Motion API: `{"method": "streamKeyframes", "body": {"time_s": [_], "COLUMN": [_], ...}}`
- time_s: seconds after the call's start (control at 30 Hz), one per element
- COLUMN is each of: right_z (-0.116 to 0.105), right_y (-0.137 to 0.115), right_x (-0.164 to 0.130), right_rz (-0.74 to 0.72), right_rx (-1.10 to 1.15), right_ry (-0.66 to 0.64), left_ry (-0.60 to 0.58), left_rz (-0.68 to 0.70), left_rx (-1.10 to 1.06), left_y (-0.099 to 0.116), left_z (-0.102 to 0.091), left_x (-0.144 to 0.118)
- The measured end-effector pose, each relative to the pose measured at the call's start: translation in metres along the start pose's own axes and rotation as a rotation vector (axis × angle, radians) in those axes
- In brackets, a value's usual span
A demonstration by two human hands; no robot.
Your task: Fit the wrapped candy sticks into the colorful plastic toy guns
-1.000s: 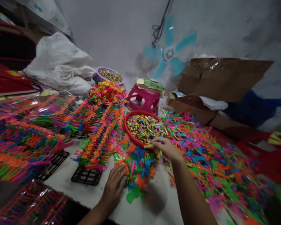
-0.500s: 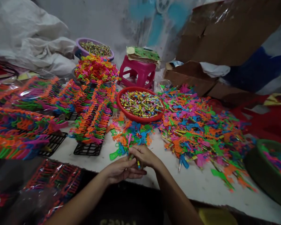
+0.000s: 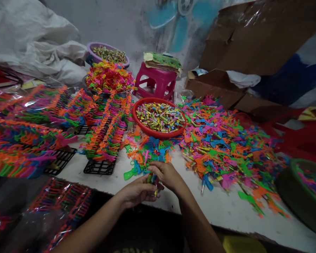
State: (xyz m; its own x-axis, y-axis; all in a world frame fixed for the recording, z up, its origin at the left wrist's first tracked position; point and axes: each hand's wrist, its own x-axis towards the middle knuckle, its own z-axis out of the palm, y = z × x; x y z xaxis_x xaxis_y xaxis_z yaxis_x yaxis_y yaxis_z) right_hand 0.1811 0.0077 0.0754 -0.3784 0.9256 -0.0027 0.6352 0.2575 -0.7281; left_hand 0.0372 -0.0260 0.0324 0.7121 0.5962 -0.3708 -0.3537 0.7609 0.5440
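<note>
Small coloured sticks [image 3: 154, 180] are pinched between both hands near the worktop's [image 3: 226, 207] front edge, long axes roughly upright. Left hand [image 3: 138, 191] is cupped beneath, fingers closed; right hand [image 3: 167, 174] is closed from above.

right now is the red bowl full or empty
Full: the red bowl is heaped to its rim with small colourful rolled pieces, upright on the table.
</note>
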Motion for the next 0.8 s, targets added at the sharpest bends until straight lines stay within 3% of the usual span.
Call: {"method": "streamKeyframes", "body": {"time_s": [0.07, 0.17, 0.23, 0.33, 0.4, 0.43, 0.5, 0.6, 0.7, 0.8], "right_z": [-0.001, 0.006, 0.018, 0.041, 0.050, 0.050, 0.041, 0.020, 0.010, 0.015], "right_y": [0.003, 0.006, 0.007, 0.005, 0.006, 0.008, 0.017, 0.042, 0.070, 0.086], "right_x": [0.002, 0.000, -0.007, -0.021, -0.028, -0.030, -0.028, -0.010, 0.016, 0.036], "right_rz": [0.042, 0.086, 0.004, -0.197, -0.172, -0.100, 0.079, 0.270, 0.356, 0.371], "right_rx": [0.019, 0.036, 0.040, 0.102, 0.216, 0.284, 0.394, 0.334, 0.119, 0.097], "right_ry": [0.130, 0.494, 0.644, 0.460, 0.347, 0.354, 0.485, 0.688, 0.674, 0.682], "left_ry": [0.000, 0.045, 0.089, 0.188, 0.248, 0.276, 0.337, 0.415, 0.397, 0.384], "left_rz": [-0.024, -0.026, 0.004, 0.105, 0.144, 0.147, 0.137, 0.149, 0.151, 0.203], "left_rx": [-0.009, -0.071, -0.157, -0.298, -0.362, -0.378, -0.378, -0.309, -0.181, -0.064], "left_y": [0.001, 0.000, -0.001, -0.005, -0.006, -0.006, -0.004, -0.002, -0.002, -0.006], "left_z": [0.001, 0.002, 0.000, -0.008, -0.014, -0.017, -0.020, -0.018, -0.011, -0.010], "left_x": [-0.001, -0.001, 0.001, 0.007, 0.009, 0.009, 0.008, 0.006, 0.007, 0.009]}}
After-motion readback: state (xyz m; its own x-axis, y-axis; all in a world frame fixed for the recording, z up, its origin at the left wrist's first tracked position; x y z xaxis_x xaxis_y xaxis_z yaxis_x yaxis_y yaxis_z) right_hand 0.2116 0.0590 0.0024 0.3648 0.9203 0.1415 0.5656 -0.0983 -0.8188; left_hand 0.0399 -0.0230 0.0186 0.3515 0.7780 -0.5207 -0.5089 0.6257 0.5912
